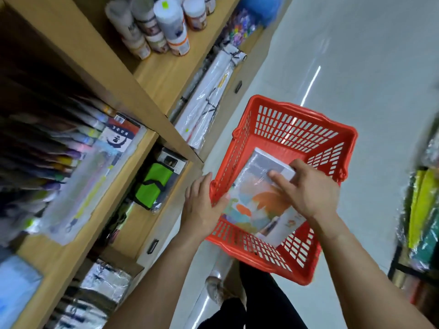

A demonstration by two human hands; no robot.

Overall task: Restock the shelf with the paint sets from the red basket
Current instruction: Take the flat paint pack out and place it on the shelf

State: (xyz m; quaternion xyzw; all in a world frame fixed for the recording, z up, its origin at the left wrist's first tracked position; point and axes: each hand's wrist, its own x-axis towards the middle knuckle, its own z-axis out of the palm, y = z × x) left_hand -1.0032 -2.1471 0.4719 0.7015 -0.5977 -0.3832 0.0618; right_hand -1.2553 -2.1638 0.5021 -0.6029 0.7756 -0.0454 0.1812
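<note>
Inside the red basket, a shrink-wrapped paint set lies tilted, its near end raised toward the basket's front wall and its far end resting lower toward the basket floor. Its long axis runs from the person's near right toward the far left, roughly along the basket's length.

The right hand lies on top of the set's far end, fingers spread over the film, with the thumb side curling round the far short edge. This grip is closed on the set from above. The left hand sits at the basket's left rim, fingers apart, with its thumb touching the set's left long edge; whether it bears any load cannot be told.

The shelf stands to the left of the basket, so the set must travel leftward and upward out of the basket. The left hand is nearer the shelf, the right hand nearer the set's centre.

Materials: the basket is rigid moulded plastic with slotted lattice walls. The set is a flat rectangular box, glossy under clear film, printed with orange and pale blue shapes. Expect the film to be slippery. The shelf is pale wood-grain board, already crowded with wrapped stock.
</note>
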